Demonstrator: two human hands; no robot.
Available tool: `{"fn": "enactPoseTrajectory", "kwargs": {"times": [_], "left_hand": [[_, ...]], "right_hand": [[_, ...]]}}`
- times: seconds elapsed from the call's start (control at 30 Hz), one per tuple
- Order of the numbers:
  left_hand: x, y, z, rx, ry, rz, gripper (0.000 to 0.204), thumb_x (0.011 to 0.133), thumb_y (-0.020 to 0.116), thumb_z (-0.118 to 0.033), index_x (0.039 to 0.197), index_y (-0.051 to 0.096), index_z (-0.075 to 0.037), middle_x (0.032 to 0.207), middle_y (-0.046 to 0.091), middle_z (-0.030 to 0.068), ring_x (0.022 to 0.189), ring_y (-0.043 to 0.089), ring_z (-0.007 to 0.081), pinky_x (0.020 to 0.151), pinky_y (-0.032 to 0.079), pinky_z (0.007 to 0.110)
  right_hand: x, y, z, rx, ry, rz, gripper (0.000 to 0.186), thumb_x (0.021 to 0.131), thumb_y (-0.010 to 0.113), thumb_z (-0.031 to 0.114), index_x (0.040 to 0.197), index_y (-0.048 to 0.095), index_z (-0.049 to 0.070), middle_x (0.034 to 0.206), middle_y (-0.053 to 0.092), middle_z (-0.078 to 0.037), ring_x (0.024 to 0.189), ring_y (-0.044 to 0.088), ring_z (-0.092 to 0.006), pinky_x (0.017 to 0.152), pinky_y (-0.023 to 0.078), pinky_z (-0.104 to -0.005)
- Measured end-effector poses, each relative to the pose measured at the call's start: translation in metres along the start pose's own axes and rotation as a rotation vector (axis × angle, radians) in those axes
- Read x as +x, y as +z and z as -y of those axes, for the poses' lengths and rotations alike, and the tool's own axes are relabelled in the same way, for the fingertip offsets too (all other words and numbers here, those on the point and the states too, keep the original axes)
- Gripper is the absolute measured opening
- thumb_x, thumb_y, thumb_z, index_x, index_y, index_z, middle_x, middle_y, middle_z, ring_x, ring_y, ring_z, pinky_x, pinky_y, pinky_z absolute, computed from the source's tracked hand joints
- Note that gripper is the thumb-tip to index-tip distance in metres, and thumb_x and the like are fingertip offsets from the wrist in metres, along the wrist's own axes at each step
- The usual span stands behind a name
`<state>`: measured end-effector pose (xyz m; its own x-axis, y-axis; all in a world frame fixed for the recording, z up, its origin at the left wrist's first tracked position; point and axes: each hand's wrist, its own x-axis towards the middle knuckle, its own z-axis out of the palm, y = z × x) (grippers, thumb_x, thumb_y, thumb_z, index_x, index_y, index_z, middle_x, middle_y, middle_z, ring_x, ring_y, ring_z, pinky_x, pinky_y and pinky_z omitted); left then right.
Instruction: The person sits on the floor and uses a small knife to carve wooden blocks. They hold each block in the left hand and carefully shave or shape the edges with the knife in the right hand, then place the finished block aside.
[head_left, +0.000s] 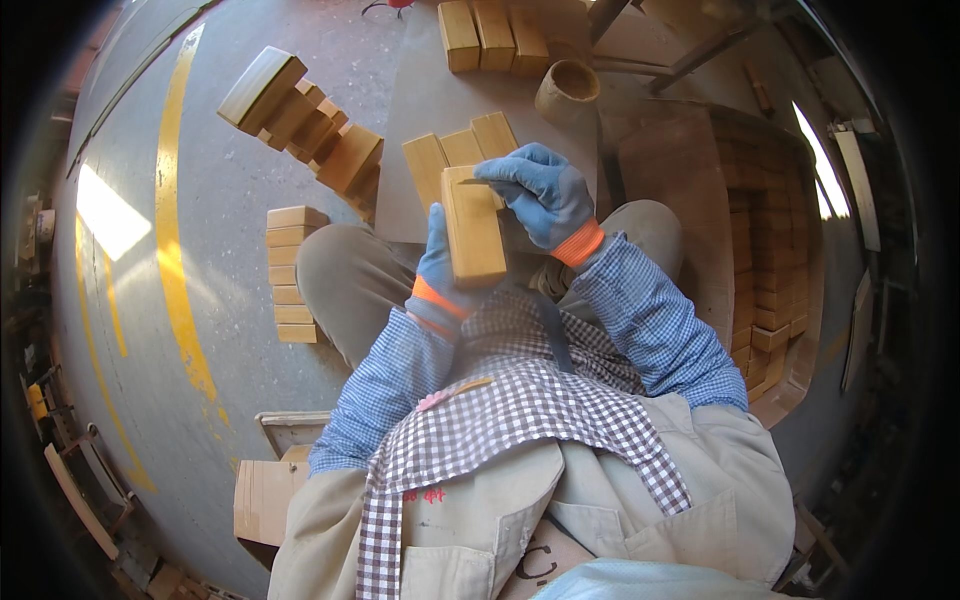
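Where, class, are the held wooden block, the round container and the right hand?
Held wooden block [478, 226]: head view, broad face.
Round container [560, 109]: head view, outer wall.
Right hand [551, 197]: head view, gloved back.

Red lettering [425, 495] on beige garment [480, 515]

Grey floor [245, 385], yellow lines, strong light

To your left, the floor spreads out grey and speckled, crossed by a broad yellow line [172, 190] with worn, chipped edges near its lower end. Beyond it you have a thinner yellow stripe [115, 305] and a glaring light patch [110, 213] — white and sharp-edged. On your right, a bright sliver [820, 160] lies close to a long pale board [857, 190]. Ahead of you is a flat, grey-brown desk [410, 115], with a dark frame [705, 48] of bars past its right side. Along your far left runs shadowed clutter [80, 495] — too dim to make out fully.
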<state>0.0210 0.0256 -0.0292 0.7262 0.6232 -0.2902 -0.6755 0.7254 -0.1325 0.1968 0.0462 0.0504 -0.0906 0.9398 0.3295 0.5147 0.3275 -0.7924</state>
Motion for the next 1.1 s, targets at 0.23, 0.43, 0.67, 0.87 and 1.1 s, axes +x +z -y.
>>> {"fn": "enactPoseTrajectory", "kwargs": {"times": [0.23, 0.43, 0.67, 0.87, 1.1], "left_hand": [[-0.001, -0.006, 0.0, 0.011, -0.004, -0.077, 0.058, 0.093, 0.054, -0.057, 0.131, 0.054, -0.013, 0.119, 0.063, 0.0056, 0.105, 0.062, 0.0215, 0.091, 0.052, 0.039], [0.0, -0.004, -0.001, -0.009, -0.008, -0.004, 0.062, 0.093, 0.053, -0.058, 0.134, 0.051, -0.012, 0.125, 0.06, 0.007, 0.112, 0.059, 0.0234, 0.096, 0.05, 0.041], [0.001, 0.001, 0.001, -0.033, 0.011, -0.045, 0.068, 0.092, 0.054, -0.059, 0.139, 0.045, -0.011, 0.13, 0.056, 0.0108, 0.117, 0.056, 0.0269, 0.1, 0.048, 0.044], [-0.003, 0.009, 0.002, 0.131, 0.026, -0.152, 0.073, 0.089, 0.058, -0.06, 0.139, 0.043, -0.01, 0.128, 0.055, 0.013, 0.118, 0.055, 0.0286, 0.102, 0.047, 0.045], [-0.004, 0.013, 0.004, 0.147, 0.037, -0.098, 0.075, 0.087, 0.06, -0.061, 0.139, 0.044, -0.009, 0.128, 0.055, 0.0156, 0.117, 0.055, 0.0292, 0.102, 0.047, 0.045]], "right_hand": [[0.019, 0.008, -0.015, -0.154, -0.087, 0.016, 0.023, 0.081, 0.069, 0.007, 0.102, 0.073, 0.015, 0.092, 0.067, -0.004, 0.09, 0.063, -0.0257, 0.083, 0.055, -0.0345], [0.012, 0.002, -0.007, -0.19, -0.165, 0.058, 0.025, 0.078, 0.069, 0.006, 0.099, 0.074, 0.019, 0.092, 0.068, -0.001, 0.089, 0.063, -0.024, 0.083, 0.055, -0.0347], [-0.001, 0.0, 0.004, -0.174, -0.222, 0.07, 0.033, 0.072, 0.066, -0.001, 0.097, 0.075, 0.019, 0.091, 0.068, 0.0, 0.087, 0.063, -0.0227, 0.08, 0.056, -0.0335], [-0.015, -0.001, 0.016, -0.187, -0.224, 0.07, 0.031, 0.072, 0.07, 0.001, 0.096, 0.074, 0.021, 0.09, 0.067, 0.002, 0.084, 0.063, -0.0214, 0.077, 0.057, -0.0323], [-0.034, -0.004, 0.033, -0.172, -0.193, 0.107, 0.023, 0.074, 0.073, 0.006, 0.095, 0.074, 0.016, 0.089, 0.066, -0.001, 0.083, 0.064, -0.021, 0.076, 0.057, -0.0322]]}}
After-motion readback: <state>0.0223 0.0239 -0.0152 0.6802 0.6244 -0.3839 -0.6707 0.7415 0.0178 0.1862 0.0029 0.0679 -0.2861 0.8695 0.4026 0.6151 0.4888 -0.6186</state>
